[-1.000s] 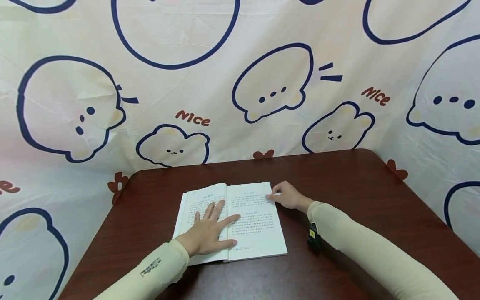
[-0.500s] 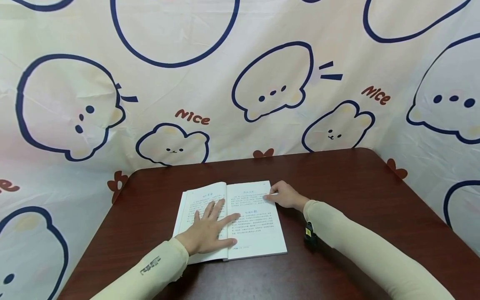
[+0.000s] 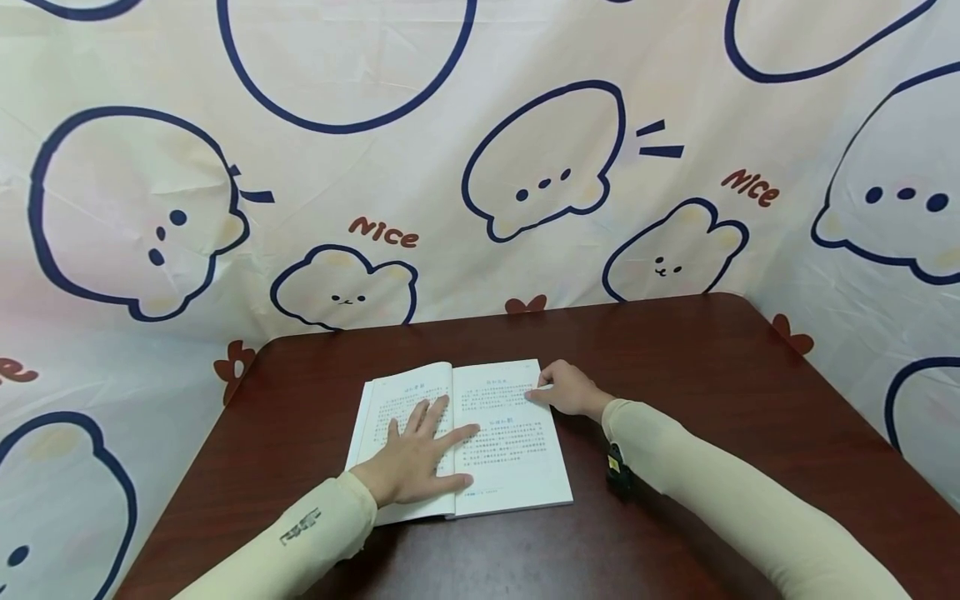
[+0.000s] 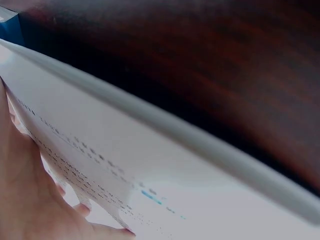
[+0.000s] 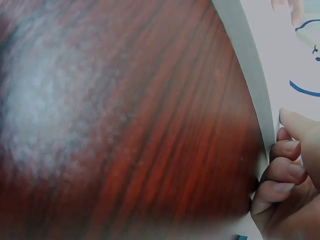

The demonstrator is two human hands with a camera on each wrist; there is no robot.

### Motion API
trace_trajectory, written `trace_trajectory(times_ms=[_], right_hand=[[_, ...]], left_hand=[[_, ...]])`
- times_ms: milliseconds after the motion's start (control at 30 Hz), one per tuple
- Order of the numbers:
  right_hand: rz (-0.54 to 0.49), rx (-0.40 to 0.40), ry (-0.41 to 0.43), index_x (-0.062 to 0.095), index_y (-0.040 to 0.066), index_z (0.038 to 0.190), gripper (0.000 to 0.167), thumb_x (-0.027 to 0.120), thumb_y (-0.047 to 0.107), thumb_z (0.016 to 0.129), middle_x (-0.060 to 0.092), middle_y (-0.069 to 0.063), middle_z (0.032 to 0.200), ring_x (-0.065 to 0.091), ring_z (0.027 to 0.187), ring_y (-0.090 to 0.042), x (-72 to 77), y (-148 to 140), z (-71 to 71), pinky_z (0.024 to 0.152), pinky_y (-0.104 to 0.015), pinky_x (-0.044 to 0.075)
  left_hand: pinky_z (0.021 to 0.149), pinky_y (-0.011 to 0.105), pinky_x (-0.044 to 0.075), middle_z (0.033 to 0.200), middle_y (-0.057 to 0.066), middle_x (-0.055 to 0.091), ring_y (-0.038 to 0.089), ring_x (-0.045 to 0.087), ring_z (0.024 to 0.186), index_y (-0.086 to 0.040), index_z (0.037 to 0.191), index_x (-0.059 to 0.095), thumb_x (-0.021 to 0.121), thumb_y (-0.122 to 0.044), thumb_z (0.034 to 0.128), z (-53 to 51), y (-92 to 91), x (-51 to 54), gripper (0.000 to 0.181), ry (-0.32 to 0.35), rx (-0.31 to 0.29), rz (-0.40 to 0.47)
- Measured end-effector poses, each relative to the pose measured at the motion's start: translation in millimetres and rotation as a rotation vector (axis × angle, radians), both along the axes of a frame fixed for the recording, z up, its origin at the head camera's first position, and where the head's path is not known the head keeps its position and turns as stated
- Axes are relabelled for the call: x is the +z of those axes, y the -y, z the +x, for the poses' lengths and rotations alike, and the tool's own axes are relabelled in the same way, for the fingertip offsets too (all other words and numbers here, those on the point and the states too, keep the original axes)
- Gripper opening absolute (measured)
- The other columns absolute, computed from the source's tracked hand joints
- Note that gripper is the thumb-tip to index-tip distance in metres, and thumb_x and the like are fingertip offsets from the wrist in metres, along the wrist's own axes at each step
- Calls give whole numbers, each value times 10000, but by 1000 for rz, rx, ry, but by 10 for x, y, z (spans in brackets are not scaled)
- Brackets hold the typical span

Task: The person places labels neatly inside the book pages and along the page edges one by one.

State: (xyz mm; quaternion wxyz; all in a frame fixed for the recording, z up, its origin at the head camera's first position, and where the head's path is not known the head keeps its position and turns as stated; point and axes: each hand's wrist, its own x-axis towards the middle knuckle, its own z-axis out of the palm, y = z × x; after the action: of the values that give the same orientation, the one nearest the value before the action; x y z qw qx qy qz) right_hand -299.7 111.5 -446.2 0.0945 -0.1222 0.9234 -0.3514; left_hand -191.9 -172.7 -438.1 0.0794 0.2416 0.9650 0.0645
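An open book [image 3: 510, 492] with printed pages lies on the table. My left hand [image 3: 412, 467] rests spread over its left page and centre fold, thumb and one finger reaching onto the right page. At the book's upper right edge, my right hand [image 3: 572, 390] pinches the page edge, thumb on top. The right wrist view has the thumb of that hand [image 5: 295, 175] on the page and the other fingers curled at the edge of the book [image 5: 245, 45]. In the left wrist view the hand [image 4: 30, 190] lies on the page [image 4: 150, 165].
The dark reddish-brown table [image 3: 675, 358] extends around the book on all sides. Behind it and at both sides hangs a pale cloth [image 3: 525, 275] with cartoon outlines. A small black device [image 3: 618, 471] sits at the right wrist.
My right hand has shifted slightly left along the page's upper right corner area. My left hand has stayed in place on the book, which still lies open.
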Motion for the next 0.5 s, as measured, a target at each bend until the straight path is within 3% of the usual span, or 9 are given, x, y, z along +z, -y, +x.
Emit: trace_trajectory(times_ms=[233,500], right_hand=[[14,30,-9,663,94,696,288,755,253,918,677,-31,724,545,620,-148,7,12,-13,558,-253,393],[104,59,10,641,95,719,290,756,272,918,645,-39,738,526,646,-147,53,23,-34,586,-248,399]], left_hand=[[1049,840,230,1700,173,112,507,160,1535,-449,1546,352,479,-753,905,-13,2,-13,720,5,7,-12],[1055,838,226,1704,166,102,508,151,1537,-457,1544,352,475,-760,903,-16,-1,-31,719,4,12,-15]])
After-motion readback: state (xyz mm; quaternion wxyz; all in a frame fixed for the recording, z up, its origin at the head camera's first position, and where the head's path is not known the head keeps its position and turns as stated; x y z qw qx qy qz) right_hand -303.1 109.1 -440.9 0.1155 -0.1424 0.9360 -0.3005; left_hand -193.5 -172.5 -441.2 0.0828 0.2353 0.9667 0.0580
